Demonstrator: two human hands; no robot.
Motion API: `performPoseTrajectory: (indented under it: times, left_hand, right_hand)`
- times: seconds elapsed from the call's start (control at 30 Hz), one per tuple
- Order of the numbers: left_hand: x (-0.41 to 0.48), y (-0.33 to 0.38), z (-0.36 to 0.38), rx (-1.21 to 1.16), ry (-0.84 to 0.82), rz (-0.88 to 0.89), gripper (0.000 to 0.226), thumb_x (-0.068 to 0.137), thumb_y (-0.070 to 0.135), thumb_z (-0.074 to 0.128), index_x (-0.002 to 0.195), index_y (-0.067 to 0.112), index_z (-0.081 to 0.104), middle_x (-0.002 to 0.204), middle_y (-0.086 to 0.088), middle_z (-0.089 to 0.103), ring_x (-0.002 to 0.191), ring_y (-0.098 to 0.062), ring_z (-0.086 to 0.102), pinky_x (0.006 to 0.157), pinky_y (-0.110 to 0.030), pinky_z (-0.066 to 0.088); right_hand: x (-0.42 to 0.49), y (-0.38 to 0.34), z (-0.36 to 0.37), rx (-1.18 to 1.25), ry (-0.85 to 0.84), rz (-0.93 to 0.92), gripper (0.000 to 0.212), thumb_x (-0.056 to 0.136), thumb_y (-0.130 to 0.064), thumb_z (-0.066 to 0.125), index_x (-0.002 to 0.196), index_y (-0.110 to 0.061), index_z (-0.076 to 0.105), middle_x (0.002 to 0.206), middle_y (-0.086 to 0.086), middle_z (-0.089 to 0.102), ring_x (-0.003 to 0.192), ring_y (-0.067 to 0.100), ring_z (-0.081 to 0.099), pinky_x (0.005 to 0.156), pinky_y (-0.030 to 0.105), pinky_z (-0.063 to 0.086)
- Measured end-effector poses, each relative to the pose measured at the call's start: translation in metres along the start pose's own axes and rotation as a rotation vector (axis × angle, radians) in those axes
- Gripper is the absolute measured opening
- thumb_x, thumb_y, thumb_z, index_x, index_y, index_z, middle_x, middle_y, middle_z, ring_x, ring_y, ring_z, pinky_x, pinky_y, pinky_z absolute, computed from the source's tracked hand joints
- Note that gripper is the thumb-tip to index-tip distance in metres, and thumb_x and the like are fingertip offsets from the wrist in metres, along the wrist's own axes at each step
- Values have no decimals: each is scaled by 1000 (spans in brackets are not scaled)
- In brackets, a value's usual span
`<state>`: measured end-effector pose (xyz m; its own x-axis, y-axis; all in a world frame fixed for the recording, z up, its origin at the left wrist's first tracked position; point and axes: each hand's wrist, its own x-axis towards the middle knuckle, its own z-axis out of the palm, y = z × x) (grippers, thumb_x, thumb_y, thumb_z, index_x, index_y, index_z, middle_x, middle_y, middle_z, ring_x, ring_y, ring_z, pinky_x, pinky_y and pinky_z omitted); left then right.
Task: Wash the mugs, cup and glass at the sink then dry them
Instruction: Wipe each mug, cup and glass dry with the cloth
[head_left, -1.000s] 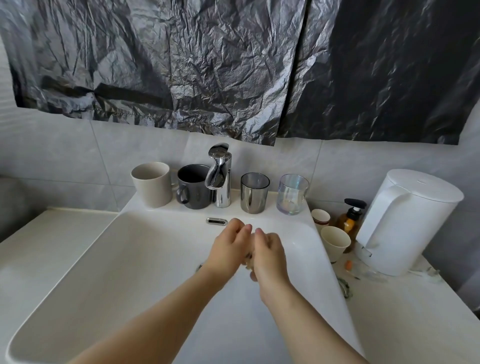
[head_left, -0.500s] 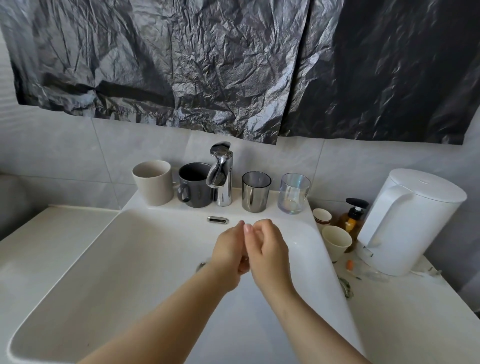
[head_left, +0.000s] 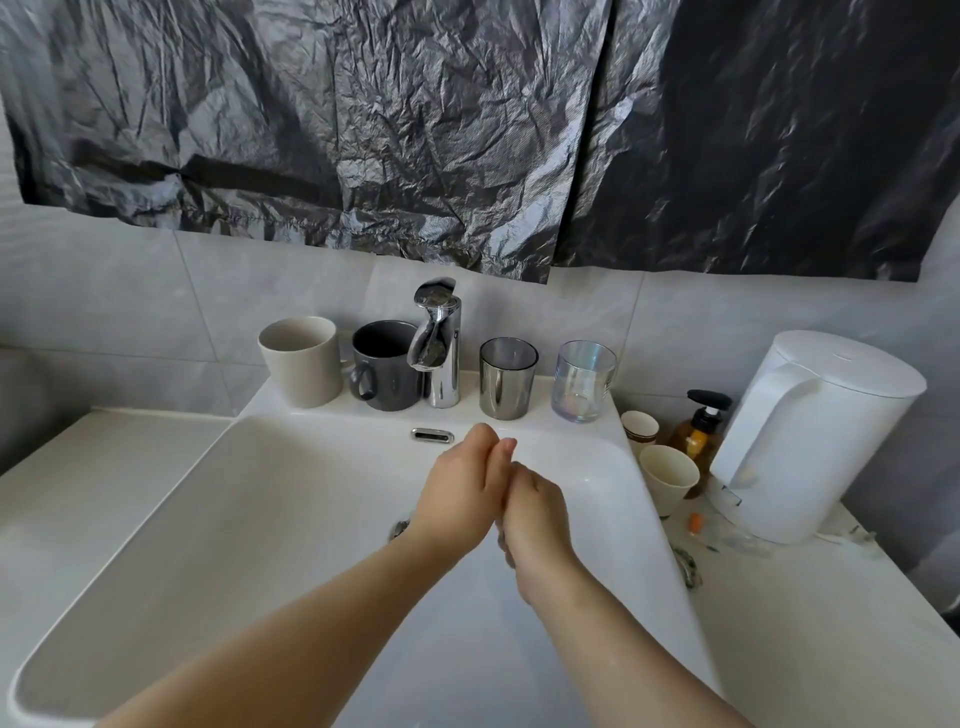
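Mugs, cup and glass stand upright and apart in one row on the back ledge of the sink, untouched, two on each side of the tap. Above them a crinkled black plastic sheet (head_left: 415, 130) covers the upper wall over grey tiles. The white sink (head_left: 249, 499) fills the middle, set into a pale tabletop (head_left: 805, 623) that runs on to both sides. On the right part of the tabletop stands a white kettle (head_left: 810, 441), its handle turned toward the sink. Two bare forearms reach in from the bottom edge and meet over the basin. The left grip (head_left: 462, 493) has its fingers fairly straight and close together, pointing toward the back ledge, and holds nothing. The right grip (head_left: 535, 512) is pressed against its side, back of the hand up; its fingers are tucked out of sight under the left one, so I cannot tell how far they are curled. The chrome tap (head_left: 440, 358) rises from the ledge just behind the dark grey mug. On the ledge, from the left: beige mug (head_left: 300, 361), dark grey mug (head_left: 387, 366) with its handle facing forward-left, then past the tap a mirrored metal cup (head_left: 507, 376) and a clear glass (head_left: 584, 382). Between sink and kettle sit an amber pump bottle (head_left: 698, 436) and two paper cups (head_left: 667, 475), one behind the other. A small chrome overflow slot (head_left: 432, 435) lies in the basin's back wall, just left of the fingertips.
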<state>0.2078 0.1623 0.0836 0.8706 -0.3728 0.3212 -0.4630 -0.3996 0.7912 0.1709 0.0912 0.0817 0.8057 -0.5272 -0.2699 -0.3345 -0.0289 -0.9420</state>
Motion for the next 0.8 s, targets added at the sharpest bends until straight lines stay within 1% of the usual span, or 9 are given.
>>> performPoseTrajectory:
  times: [0.1,0.23,0.33,0.47,0.53,0.63,0.7,0.77,0.8]
  left_hand:
    - [4,-6,-4,-200,-185,-161,14,101,24,40,91,17,46,75,3,52,66,-15,49,55,-19,39]
    - [11,-18,-24,-325,-653,-432,21,100,25,47,110,9,55,95,-5,58,76,-12,60,64,-21,51]
    - [14,-18,-35,-245,-836,-468,13,96,19,56,102,8,57,95,-6,59,80,-12,63,71,-21,54]
    - [17,-21,-40,-259,-842,-592,5,94,8,55,97,5,57,93,-11,58,77,-17,65,72,-28,59]
    - [19,-26,-43,-415,-776,-712,8,96,7,50,99,2,56,91,-14,57,73,-19,66,70,-32,60]
    - [18,-22,-47,-589,-796,-810,10,97,5,46,98,2,56,83,-12,58,62,-16,64,56,-26,56]
    - [15,-13,-47,-508,-904,-754,13,95,-1,44,92,7,54,74,-6,56,55,-10,57,49,-19,48]
    - [13,-2,-42,-299,-989,-651,16,92,-4,50,90,12,51,59,3,51,49,-5,48,46,-14,40]
    - [12,1,-38,-168,-1004,-605,16,90,-1,55,88,14,49,54,5,47,44,-3,44,44,-14,35]
  right_hand:
    - [6,2,-11,-199,56,-173,32,98,-37,32,80,-20,53,83,0,56,87,25,54,71,31,39]
    - [13,6,-27,-384,-66,-226,32,98,-43,33,82,-18,45,77,-3,51,75,18,49,64,32,36]
    - [16,11,-26,-387,-127,-220,26,95,-42,40,83,-20,45,88,0,55,76,16,51,64,30,39]
    - [13,11,-24,-296,-200,-294,13,96,-27,41,102,-29,53,118,-1,50,93,17,56,57,23,49]
    - [11,14,-27,-286,-286,-431,34,95,-7,38,119,-27,51,135,-8,38,118,11,45,78,21,49]
    - [11,23,-34,-725,-339,-671,67,81,6,41,138,-28,35,153,-14,13,129,11,29,101,23,32]
    - [10,28,-33,-1049,-196,-859,78,75,3,53,141,-29,29,148,-6,24,116,21,42,93,28,39]
    - [11,33,-28,-1179,-5,-988,79,53,-8,78,124,-26,47,108,-1,56,81,20,58,66,26,45]
    - [12,34,-26,-1213,78,-1001,76,37,-13,84,106,-24,54,84,-2,58,63,18,56,53,24,40]
